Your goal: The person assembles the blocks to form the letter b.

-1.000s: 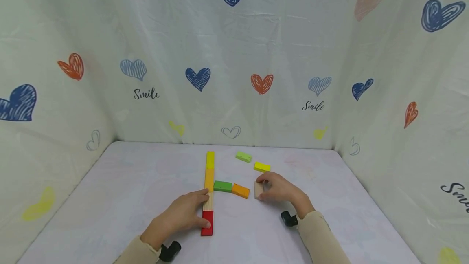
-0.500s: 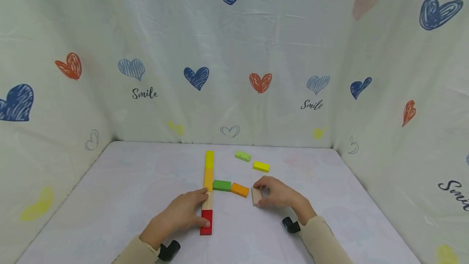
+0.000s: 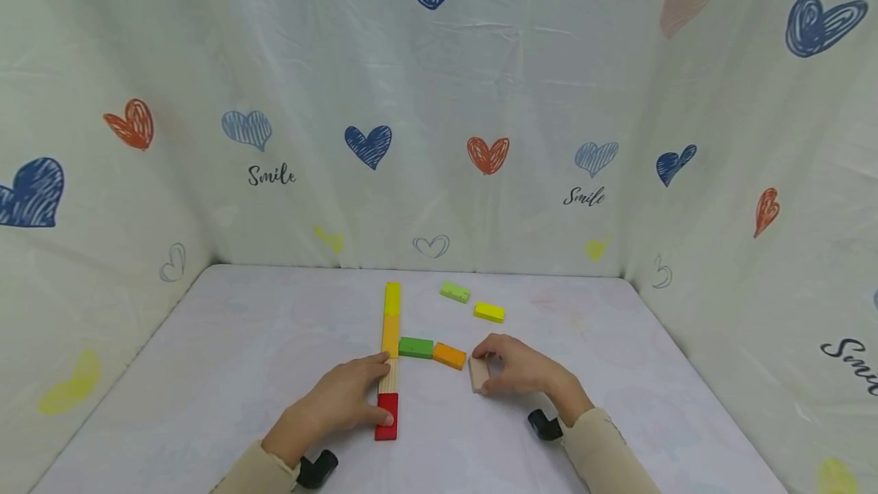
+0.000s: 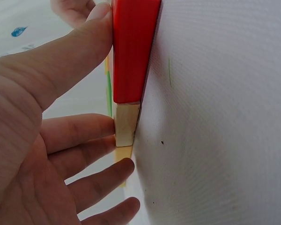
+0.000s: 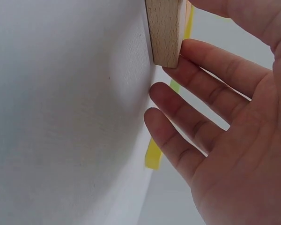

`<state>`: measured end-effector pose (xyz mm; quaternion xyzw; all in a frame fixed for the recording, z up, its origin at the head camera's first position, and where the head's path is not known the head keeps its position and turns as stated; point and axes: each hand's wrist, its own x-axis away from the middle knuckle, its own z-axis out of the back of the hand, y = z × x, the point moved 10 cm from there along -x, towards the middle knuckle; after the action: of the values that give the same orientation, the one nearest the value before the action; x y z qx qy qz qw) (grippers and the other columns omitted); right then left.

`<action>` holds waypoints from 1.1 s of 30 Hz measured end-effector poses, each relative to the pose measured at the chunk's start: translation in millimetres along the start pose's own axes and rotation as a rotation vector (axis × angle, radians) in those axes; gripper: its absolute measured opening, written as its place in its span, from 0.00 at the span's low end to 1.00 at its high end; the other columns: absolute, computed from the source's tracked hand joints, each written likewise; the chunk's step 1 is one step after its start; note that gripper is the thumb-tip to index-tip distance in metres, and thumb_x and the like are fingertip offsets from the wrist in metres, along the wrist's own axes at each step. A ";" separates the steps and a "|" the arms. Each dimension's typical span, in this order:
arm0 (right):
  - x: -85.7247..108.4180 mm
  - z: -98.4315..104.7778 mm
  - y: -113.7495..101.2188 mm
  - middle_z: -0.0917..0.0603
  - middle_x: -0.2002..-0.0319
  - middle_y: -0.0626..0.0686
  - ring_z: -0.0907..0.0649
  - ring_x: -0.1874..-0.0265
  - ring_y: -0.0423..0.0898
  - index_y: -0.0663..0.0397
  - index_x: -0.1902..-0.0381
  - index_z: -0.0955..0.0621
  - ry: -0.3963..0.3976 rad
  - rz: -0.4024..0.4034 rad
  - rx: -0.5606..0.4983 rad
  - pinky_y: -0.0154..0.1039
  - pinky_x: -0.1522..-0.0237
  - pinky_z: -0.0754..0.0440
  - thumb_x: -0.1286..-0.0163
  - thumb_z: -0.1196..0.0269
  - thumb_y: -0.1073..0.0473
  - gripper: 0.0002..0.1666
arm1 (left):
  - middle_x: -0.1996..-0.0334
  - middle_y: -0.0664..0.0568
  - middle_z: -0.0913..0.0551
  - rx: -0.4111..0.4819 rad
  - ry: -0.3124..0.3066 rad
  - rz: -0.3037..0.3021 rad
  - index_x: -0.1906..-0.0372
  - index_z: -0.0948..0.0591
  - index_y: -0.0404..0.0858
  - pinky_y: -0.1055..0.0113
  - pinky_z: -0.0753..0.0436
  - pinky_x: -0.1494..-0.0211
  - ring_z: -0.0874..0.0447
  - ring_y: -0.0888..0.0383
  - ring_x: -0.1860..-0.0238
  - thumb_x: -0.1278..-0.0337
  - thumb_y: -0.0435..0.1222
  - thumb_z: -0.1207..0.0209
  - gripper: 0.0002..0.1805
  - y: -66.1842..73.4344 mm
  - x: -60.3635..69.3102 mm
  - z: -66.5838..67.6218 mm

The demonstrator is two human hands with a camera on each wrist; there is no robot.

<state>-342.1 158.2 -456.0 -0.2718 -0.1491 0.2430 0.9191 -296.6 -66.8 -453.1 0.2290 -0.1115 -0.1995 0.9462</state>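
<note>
A straight row of blocks runs away from me in the head view: a red block [image 3: 389,403], a plain wooden block [image 3: 389,380], an orange-yellow block [image 3: 390,332] and a yellow block [image 3: 392,299]. My left hand [image 3: 339,400] rests on its near end, thumb on the red block, fingertips against the plain one. From the row's right side extend a green block [image 3: 416,348] and a slightly angled orange block [image 3: 450,356]. My right hand [image 3: 527,366] pinches another plain wooden block [image 5: 165,35] by its ends, just right of the orange block; whether they touch, I cannot tell.
Farther back on the white table [image 3: 226,372] lie a loose light-green block [image 3: 455,292] and a loose yellow block [image 3: 489,312]. A curtain [image 3: 425,82] printed with hearts encloses the back and sides. Each wrist carries a small black camera.
The right hand has drawn its plain wooden block a little nearer to me and slightly left, past the orange block's right end. The left hand stays in place on the row.
</note>
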 end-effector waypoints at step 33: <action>0.5 -7.5 -9.7 0.23 0.47 0.41 0.26 0.47 0.45 0.43 0.46 0.21 -0.017 0.046 0.072 0.49 0.40 0.29 0.47 0.29 0.52 0.28 | 0.34 0.46 0.30 0.000 0.004 0.009 0.40 0.23 0.36 0.44 0.32 0.36 0.31 0.43 0.36 0.64 0.51 0.25 0.42 -0.1 -1.0 0.0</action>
<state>-335.2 148.2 -456.4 -0.2400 -0.1417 0.2714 0.9212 -297.5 -66.5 -453.3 0.2287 -0.1106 -0.1949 0.9473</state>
